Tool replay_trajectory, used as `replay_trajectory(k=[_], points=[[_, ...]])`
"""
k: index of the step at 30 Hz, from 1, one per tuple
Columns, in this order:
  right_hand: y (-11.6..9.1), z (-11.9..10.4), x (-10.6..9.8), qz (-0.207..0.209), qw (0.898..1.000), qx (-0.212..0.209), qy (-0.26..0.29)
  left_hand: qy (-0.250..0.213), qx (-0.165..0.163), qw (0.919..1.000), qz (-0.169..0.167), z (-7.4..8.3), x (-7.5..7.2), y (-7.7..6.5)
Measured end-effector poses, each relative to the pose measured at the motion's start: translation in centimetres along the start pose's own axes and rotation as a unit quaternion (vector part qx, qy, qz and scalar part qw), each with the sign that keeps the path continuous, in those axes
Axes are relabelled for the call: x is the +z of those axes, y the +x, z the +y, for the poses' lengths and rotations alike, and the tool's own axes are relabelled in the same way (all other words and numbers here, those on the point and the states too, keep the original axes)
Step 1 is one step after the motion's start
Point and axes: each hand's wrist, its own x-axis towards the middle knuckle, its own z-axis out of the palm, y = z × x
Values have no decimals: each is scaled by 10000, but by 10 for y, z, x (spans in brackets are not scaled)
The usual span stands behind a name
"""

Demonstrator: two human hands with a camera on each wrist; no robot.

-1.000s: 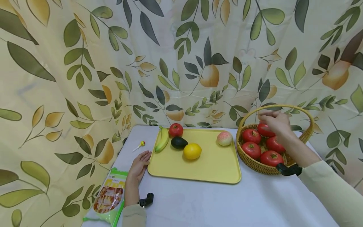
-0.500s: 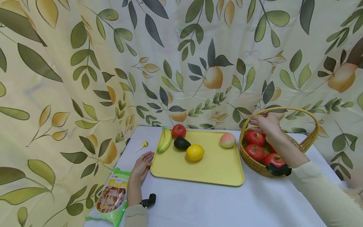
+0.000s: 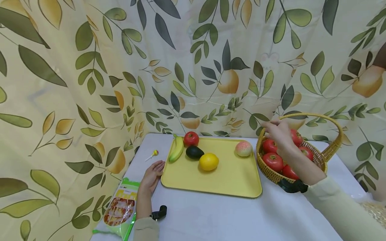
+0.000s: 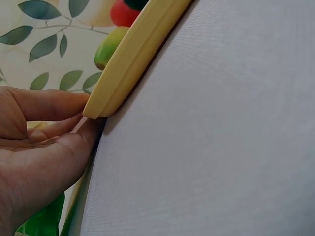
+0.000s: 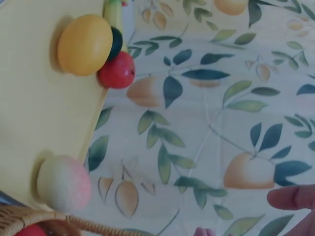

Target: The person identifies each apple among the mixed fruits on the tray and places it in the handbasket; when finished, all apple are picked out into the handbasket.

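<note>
My left hand [image 3: 152,175] rests beside the left edge of the yellow tray [image 3: 232,182], its straight fingertips touching the rim in the left wrist view. My right hand [image 3: 278,134] hangs over the left side of the wicker basket [image 3: 272,174], in front of the handle. A gap shows between its thumb and fingertips in the right wrist view, with nothing held. Several red pomegranates [image 3: 272,162] sit in the basket, partly hidden by the hand. On the tray lie a banana [image 3: 176,149], a pomegranate [image 3: 191,138], an avocado [image 3: 194,152], a lemon [image 3: 208,161] and a peach [image 3: 243,148].
A lollipop [image 3: 152,154] lies on the white tablecloth [image 3: 205,214] left of the tray. Nearer, a green-edged food bag [image 3: 120,209] lies by the left forearm. A leaf-patterned curtain [image 3: 211,67] hangs behind and left. The basket's tall handle [image 3: 339,137] arches upward.
The right hand has moved left over the basket, towards its left rim. Pomegranates at the back right show again. The left hand stays by the tray; the view has shifted slightly.
</note>
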Motion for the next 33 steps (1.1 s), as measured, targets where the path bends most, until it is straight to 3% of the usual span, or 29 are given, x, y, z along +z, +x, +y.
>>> replay_trajectory(k=[10,21,33], points=[[-2,-15,28,-1034,9937,-76,-434,59,-35,10000,-23,4,-1,-4],[7,-20,48,-1452,9889,-12,-313,-17,-13,10000,-50,5,2,-6],[31,-18,66,-1948,9804,253,-125,-37,6,10000,-18,2,0,-3]])
